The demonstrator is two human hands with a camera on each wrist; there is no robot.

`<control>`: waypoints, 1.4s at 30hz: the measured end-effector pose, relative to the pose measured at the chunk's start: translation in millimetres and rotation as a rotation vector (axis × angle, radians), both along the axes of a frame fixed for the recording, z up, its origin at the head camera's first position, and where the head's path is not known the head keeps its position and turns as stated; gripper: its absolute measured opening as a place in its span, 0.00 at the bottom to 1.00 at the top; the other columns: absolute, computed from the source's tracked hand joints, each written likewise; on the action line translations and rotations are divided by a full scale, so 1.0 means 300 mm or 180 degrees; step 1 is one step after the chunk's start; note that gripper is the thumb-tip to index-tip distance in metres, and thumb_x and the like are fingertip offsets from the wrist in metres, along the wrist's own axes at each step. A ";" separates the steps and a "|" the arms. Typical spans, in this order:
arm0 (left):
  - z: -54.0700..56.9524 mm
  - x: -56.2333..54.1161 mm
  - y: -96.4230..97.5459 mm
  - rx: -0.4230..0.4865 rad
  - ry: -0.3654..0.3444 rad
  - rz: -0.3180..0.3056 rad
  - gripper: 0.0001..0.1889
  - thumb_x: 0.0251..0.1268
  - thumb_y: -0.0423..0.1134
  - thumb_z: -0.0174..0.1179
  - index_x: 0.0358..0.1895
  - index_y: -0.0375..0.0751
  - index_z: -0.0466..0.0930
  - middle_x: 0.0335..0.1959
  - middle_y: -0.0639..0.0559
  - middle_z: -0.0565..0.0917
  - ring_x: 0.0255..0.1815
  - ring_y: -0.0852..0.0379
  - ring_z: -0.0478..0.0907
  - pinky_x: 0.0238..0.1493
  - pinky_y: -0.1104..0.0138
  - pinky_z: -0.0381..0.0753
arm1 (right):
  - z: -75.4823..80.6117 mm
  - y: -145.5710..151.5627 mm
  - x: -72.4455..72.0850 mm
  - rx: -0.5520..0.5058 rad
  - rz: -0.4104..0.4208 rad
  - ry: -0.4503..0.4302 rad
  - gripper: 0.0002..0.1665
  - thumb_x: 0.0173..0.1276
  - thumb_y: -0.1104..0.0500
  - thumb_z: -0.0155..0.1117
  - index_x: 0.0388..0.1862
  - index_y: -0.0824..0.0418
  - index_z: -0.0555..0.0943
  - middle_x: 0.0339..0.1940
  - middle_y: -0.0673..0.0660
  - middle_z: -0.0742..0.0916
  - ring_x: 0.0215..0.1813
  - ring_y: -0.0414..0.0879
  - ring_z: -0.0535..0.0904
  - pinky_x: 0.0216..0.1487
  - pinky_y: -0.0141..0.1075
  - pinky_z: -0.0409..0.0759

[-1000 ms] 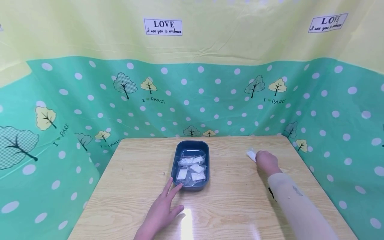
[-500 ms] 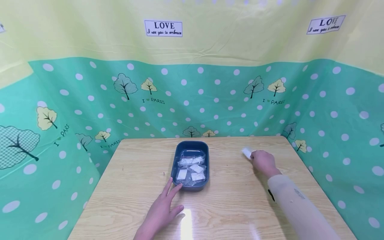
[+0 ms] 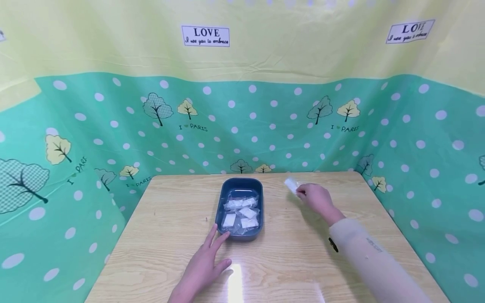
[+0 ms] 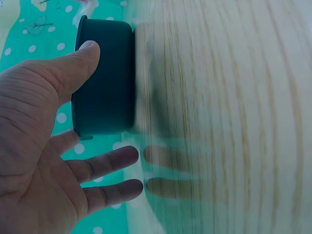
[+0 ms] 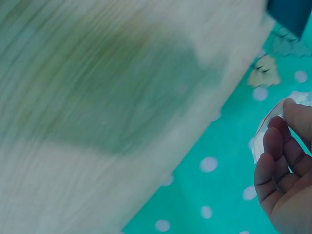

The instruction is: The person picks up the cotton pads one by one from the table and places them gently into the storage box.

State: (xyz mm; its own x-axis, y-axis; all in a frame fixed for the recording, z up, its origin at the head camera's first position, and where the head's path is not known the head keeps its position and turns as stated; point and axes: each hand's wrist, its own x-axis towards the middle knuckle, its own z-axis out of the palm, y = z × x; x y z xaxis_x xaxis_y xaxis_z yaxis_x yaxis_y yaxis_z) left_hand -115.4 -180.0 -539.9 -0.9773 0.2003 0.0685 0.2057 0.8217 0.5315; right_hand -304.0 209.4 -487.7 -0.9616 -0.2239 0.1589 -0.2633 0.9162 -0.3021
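My right hand (image 3: pixel 317 200) pinches a small clear plastic bag (image 3: pixel 291 185) with something white inside, held over the table right of a dark blue rectangular box (image 3: pixel 242 238). In the right wrist view the bag (image 5: pixel 262 139) shows between thumb and fingertips, partly hidden by the fingers. Inside the box lie several similar bags with flat white contents (image 3: pixel 229 220). My left hand (image 3: pixel 202 267) has its fingers spread at the box's near left corner. The left wrist view has that thumb lying against the box's outer wall (image 4: pixel 109 92), the lower fingers straight.
The box stands near the middle of a light wooden table (image 3: pixel 174 202). Behind and on both sides hangs a green and yellow patterned curtain (image 3: pixel 254 126). The table's back edge runs close behind the box.
My right hand has carried the small bag leftward from the right part of the table, closer to the box. My left hand and the box have stayed put.
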 end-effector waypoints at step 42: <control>-0.017 -0.005 -0.010 0.0052 0.0045 -0.0019 0.43 0.65 0.53 0.75 0.82 0.63 0.67 0.90 0.42 0.53 0.67 0.24 0.79 0.60 0.32 0.84 | 0.040 -0.431 0.093 -0.0709 0.0660 -0.0165 0.10 0.75 0.53 0.72 0.52 0.50 0.92 0.50 0.51 0.94 0.46 0.42 0.88 0.50 0.40 0.90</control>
